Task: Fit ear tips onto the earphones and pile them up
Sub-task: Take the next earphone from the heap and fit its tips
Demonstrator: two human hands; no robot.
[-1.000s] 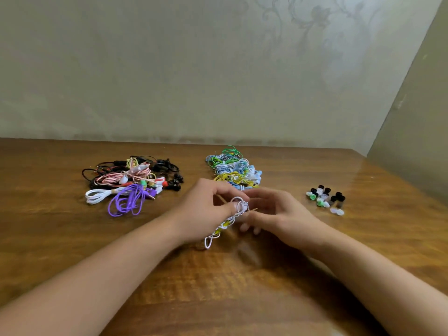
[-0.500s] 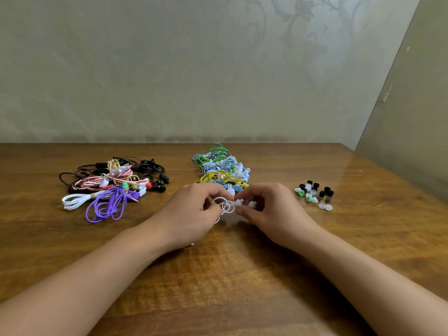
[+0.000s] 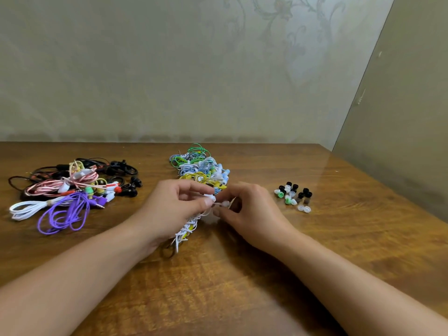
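Head camera looks down at your two hands over the brown wooden bench [image 3: 242, 287]. Your left hand [image 3: 174, 207] has curled fingers wrapped round a bundled white earphone cord [image 3: 188, 230], which hangs down from it to the bench. Your right hand [image 3: 249, 212] pinches a small white ear tip [image 3: 225, 204] right beside the left thumb. A pile of green, blue and yellow earphones [image 3: 201, 168] sits just behind your hands. A heap of pink, purple, black and white earphones [image 3: 70, 187] lies far left. Little black, white and green loose ear tips [image 3: 293, 195] lie to the right.
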